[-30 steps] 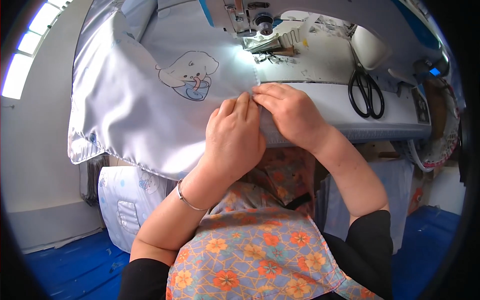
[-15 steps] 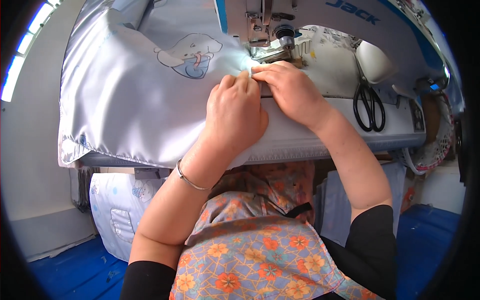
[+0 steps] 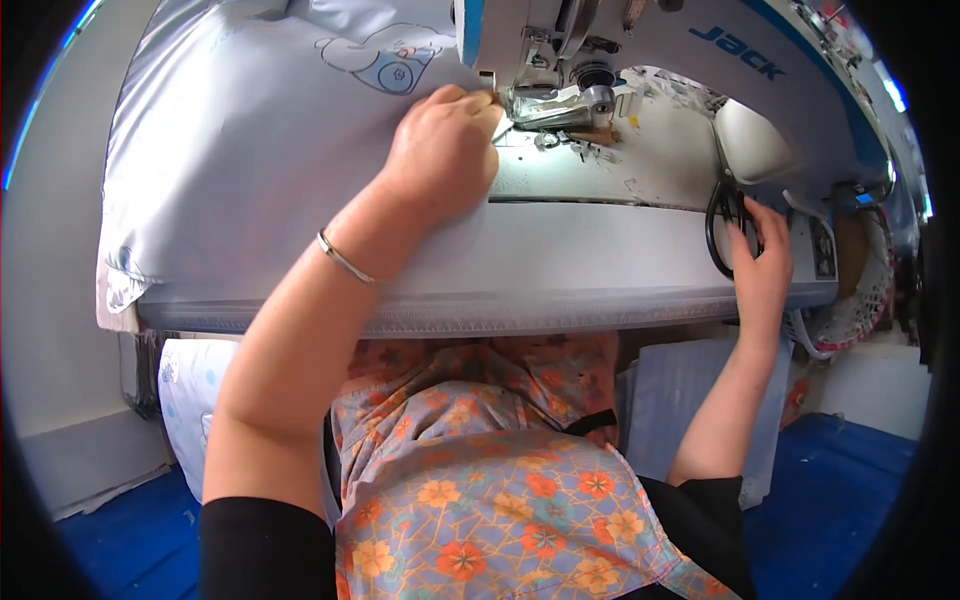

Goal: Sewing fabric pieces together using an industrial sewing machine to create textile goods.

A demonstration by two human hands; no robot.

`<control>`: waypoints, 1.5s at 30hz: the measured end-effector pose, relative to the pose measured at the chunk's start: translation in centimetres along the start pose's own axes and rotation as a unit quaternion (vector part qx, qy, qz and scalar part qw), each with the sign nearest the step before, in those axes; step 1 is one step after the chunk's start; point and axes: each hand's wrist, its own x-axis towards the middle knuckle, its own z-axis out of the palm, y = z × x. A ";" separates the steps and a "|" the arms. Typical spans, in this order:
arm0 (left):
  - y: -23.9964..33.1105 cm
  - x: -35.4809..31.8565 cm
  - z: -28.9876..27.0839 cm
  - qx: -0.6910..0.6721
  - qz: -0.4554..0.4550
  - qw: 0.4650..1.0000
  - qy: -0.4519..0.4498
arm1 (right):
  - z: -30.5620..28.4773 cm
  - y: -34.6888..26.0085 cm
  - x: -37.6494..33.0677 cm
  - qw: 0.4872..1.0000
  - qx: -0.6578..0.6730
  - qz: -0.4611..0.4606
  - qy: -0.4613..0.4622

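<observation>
Hands: left (image 3: 445,150) pinches fabric (image 3: 250,150) | right (image 3: 764,250) grips scissors (image 3: 711,235) | sewing machine (image 3: 660,55): blue lettering (image 3: 738,52)

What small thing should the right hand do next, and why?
Probably close its grip on the handles of the black scissors: the right hand's thumb and fingers are at them, though whether they hold firmly is hard to tell. The left hand is on the pale fabric beside the sewing machine, leaving the right one to handle the scissors.

The top edge cuts off the pale fabric (image 3: 240,170) and sewing machine (image 3: 670,75).
</observation>
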 end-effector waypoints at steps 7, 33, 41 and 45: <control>-2.2 0.0 0.5 -0.010 -0.003 0.997 0.078 | -2.7 -1.0 1.1 0.944 0.191 0.154 -0.221; 0.9 -17.7 -12.2 0.064 -0.259 0.964 0.007 | -2.1 -11.7 -1.8 0.866 0.285 0.166 -0.375; -19.3 -12.0 -11.3 0.304 -0.169 0.935 -0.067 | -0.3 -1.8 1.1 0.985 -0.100 -0.122 -0.072; -23.2 -2.8 -8.4 0.364 -0.085 0.902 -0.216 | 5.9 -17.6 -2.0 0.946 0.096 -0.284 -0.121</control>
